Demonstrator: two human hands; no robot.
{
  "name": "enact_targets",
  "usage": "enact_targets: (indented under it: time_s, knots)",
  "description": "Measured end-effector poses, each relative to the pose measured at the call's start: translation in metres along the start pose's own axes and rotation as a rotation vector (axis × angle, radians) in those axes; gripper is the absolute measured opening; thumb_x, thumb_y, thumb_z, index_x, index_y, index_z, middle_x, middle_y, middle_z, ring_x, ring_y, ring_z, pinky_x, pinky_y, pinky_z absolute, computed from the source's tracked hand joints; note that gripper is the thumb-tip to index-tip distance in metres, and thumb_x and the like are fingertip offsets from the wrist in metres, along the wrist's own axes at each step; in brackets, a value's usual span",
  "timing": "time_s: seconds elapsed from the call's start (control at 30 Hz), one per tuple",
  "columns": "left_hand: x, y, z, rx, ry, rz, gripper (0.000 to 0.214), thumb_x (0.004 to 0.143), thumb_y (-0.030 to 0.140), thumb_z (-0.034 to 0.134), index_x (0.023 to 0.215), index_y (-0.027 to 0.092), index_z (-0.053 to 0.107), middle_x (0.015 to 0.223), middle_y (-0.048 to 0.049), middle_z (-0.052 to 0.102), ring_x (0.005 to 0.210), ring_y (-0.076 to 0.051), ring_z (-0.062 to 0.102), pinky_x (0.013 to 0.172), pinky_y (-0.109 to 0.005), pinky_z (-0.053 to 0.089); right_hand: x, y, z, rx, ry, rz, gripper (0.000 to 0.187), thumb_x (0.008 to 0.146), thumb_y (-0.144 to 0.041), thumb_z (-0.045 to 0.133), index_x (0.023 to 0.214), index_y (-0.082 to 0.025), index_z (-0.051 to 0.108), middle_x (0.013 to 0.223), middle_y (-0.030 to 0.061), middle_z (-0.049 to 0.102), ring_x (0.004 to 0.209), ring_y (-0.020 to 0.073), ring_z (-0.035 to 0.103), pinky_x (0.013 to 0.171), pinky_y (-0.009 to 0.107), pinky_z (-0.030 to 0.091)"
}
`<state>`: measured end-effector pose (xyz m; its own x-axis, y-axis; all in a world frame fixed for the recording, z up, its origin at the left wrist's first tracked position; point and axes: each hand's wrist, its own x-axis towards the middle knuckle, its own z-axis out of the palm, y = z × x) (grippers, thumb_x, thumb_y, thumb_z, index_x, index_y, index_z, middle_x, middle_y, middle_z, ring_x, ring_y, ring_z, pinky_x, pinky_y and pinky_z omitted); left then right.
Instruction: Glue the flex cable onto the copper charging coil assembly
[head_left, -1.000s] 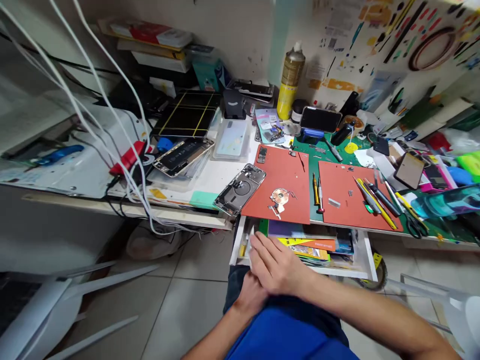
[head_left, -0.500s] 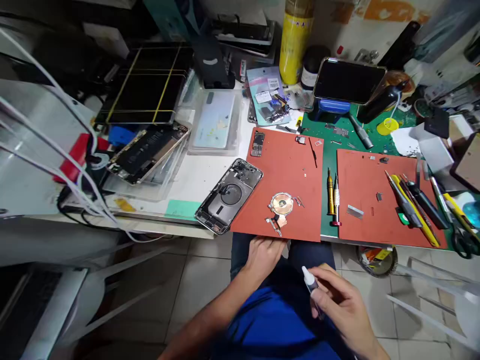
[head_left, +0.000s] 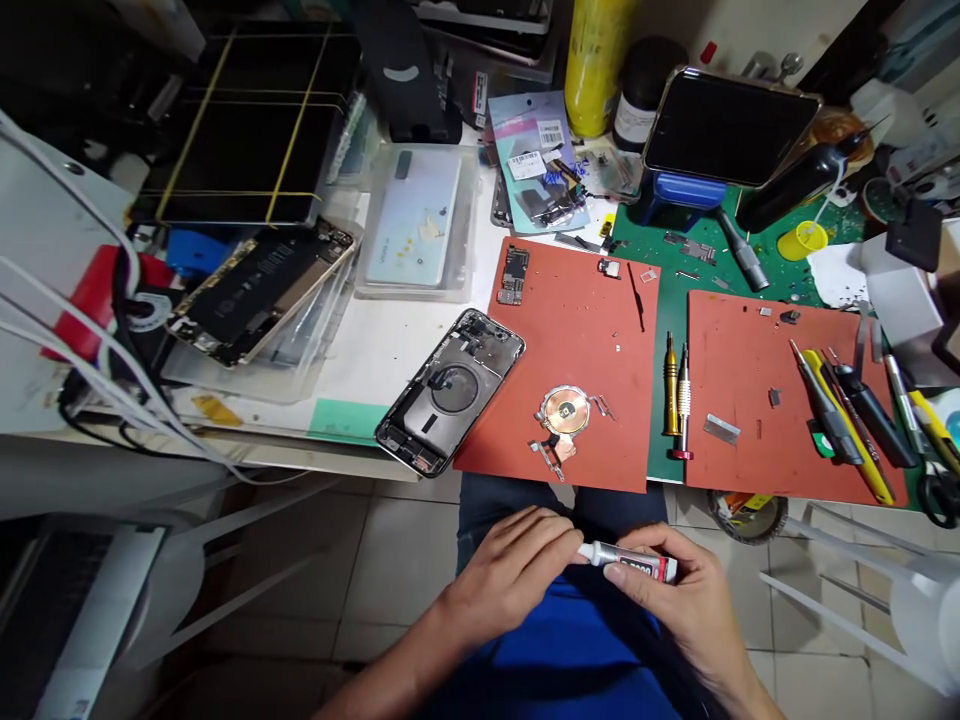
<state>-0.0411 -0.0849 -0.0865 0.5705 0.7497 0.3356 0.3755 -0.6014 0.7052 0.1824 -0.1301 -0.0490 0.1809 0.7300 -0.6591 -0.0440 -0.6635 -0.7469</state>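
Observation:
Over my lap, my right hand [head_left: 679,585] grips a small glue tube [head_left: 630,561] by its printed body, nozzle pointing left. My left hand [head_left: 517,565] pinches the tube's white cap end, its fingers closed. Beyond them, on the bench edge, an opened phone housing [head_left: 454,390] lies tilted, partly on an orange mat [head_left: 581,310]. A copper charging coil [head_left: 567,411] with flex cables sits on this mat, with a logic board [head_left: 514,275] at its top left corner.
Two screwdrivers [head_left: 670,385] lie between the mats. A second orange mat [head_left: 735,360] holds tweezers, a yellow-handled tool [head_left: 855,430] and small parts. At the left are a stripped phone [head_left: 262,290], a boxed white phone [head_left: 412,220] and white cables [head_left: 112,370]. A propped phone [head_left: 731,125] stands behind.
My left hand has come back from the bench edge to the tube's cap end. The tube has turned from upright to nearly level. The view has shifted slightly.

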Motion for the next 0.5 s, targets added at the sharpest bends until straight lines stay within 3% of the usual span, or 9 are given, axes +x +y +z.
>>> enact_targets:
  time_s: [0.17, 0.3, 0.37, 0.5]
  knots:
    - [0.001, 0.007, -0.003, 0.102, 0.000, 0.040, 0.020, 0.104, 0.009, 0.050, 0.115, 0.014, 0.065, 0.088, -0.0063, 0.072, 0.079, -0.019, 0.066, 0.080, -0.034, 0.058, -0.004, 0.001, 0.005, 0.177, 0.015, -0.021, 0.034, 0.069, -0.042, 0.097, 0.090, -0.021, 0.081, 0.067, 0.0012, 0.072, 0.054, 0.0116, 0.060, 0.054, 0.022, 0.051]
    - [0.002, 0.015, -0.006, 0.007, 0.030, -0.086, 0.020, 0.106, 0.010, 0.046, 0.099, 0.019, 0.062, 0.072, 0.0001, 0.062, 0.064, -0.016, 0.059, 0.067, -0.030, 0.051, -0.011, -0.004, 0.009, 0.131, 0.010, -0.142, 0.027, 0.073, -0.034, 0.096, 0.093, -0.022, 0.082, 0.093, 0.0091, 0.083, 0.073, 0.0187, 0.076, 0.066, 0.026, 0.063]
    - [0.002, 0.017, -0.007, -0.071, 0.035, -0.148, 0.026, 0.109, 0.015, 0.040, 0.093, 0.022, 0.059, 0.070, 0.0014, 0.061, 0.061, -0.014, 0.059, 0.063, -0.028, 0.049, -0.014, -0.012, 0.012, 0.107, -0.004, -0.243, 0.022, 0.075, -0.031, 0.095, 0.092, -0.023, 0.083, 0.093, 0.0093, 0.083, 0.080, 0.0219, 0.080, 0.072, 0.028, 0.067]
    - [0.000, 0.015, -0.009, -0.089, 0.072, -0.112, 0.021, 0.113, 0.028, 0.040, 0.114, 0.020, 0.059, 0.087, -0.0027, 0.073, 0.074, -0.016, 0.071, 0.074, -0.027, 0.054, -0.018, -0.026, 0.019, 0.064, -0.015, -0.398, 0.012, 0.084, -0.029, 0.088, 0.094, -0.025, 0.082, 0.093, 0.0084, 0.082, 0.084, 0.0209, 0.081, 0.076, 0.026, 0.067]
